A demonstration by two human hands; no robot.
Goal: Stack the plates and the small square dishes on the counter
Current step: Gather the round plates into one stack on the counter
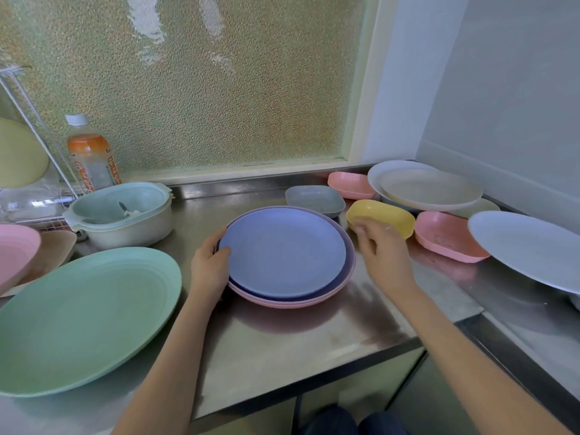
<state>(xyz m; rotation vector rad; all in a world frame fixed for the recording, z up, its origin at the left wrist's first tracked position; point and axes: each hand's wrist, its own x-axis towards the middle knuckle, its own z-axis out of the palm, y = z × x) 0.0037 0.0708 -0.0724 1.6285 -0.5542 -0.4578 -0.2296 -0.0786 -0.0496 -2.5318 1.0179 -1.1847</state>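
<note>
A stack of plates stands mid-counter: a blue plate (282, 251) on top, a purple one under it and a pink plate (282, 301) at the bottom. My left hand (208, 266) grips the stack's left rim. My right hand (381, 246) hovers just right of the stack, fingers loosely curled and holding nothing, right in front of a yellow square dish (381, 215). Behind lie a grey-blue square dish (315, 199) and a pink square dish (351, 184); another pink square dish (448, 235) sits to the right. A large green plate (84, 318) lies at the left.
A beige plate (430, 188) rests on a white plate at the back right, and a white plate (527, 246) overhangs at the far right. A pale green pot (122, 211), a drink bottle (91, 155), a dish rack and a pink plate (15, 249) crowd the left.
</note>
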